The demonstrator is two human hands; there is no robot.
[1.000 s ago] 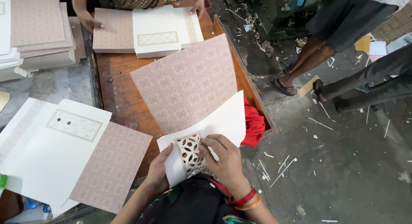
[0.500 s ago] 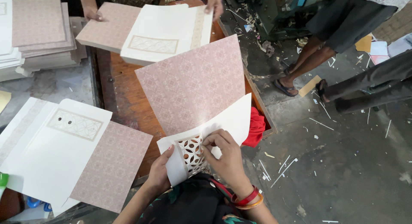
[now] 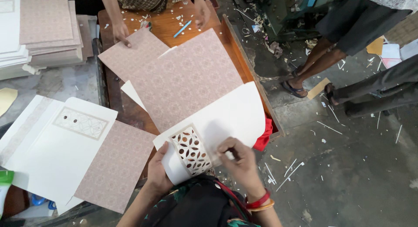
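Lower frame edge cuts off both forearms, and the wearer's dark patterned clothing hides the bottom corner of the white card (image 3: 226, 118); a red cloth (image 3: 264, 137) is mostly tucked under the card's right edge, only a sliver showing. What the right hand pinches is too small to make out, maybe a paper scrap. Left hand (image 3: 157, 172) grips the card's lower left edge, thumb on top beside the lattice cutout panel (image 3: 190, 149), other fingers curled underneath out of sight, so closed on the card. Right hand (image 3: 238, 159) sits on the card just right of the cutout, fingers (image 3: 226, 148) bunched narrow and pressing at the panel's edge, touching the card. Card lies tilted across the front right corner of the wooden table (image 3: 174, 29), overlapping a large pink patterned sheet (image 3: 183, 79). To the left, another open white and pink cover (image 3: 65, 148) lies flat, well apart from the hands. Stacks of pink sheets (image 3: 45, 31) at top left, partly cropped. A co-worker's hand (image 3: 121, 35) rests on a pink sheet at the far end, body cut off at the top edge. Other people's legs (image 3: 331, 57) on the littered floor, right
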